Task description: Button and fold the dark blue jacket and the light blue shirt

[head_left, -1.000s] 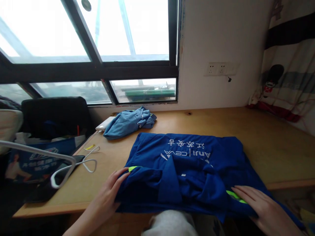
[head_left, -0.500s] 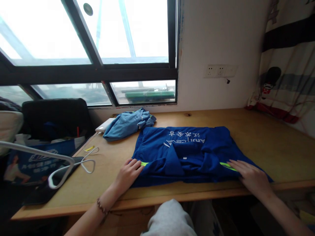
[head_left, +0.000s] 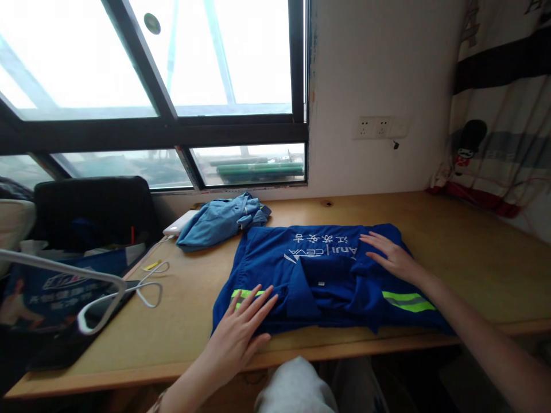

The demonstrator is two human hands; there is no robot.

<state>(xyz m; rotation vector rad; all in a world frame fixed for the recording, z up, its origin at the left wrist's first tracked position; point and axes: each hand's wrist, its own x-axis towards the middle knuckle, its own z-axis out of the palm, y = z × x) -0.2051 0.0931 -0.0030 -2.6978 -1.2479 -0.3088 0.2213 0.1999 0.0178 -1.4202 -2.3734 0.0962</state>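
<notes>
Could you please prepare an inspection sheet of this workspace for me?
Surface: yellowish-brown wooden desk, with a small round hole near the wall.
Job's things: deep-blue cloth work jacket with white lettering and yellow-green reflective bands, spread near the front edge.
Clutter: crumpled light-blue cloth garment beside a flat white box.
Grip: left hand, fingers spread, over one band; right hand, open, over the jacket's far right part, beside the lettering.
Cables: thin white cable, loosely looped at left.
Surroundings: black-framed glass window, white rectangular socket panel, black chair back, patterned fabric curtain.
</notes>
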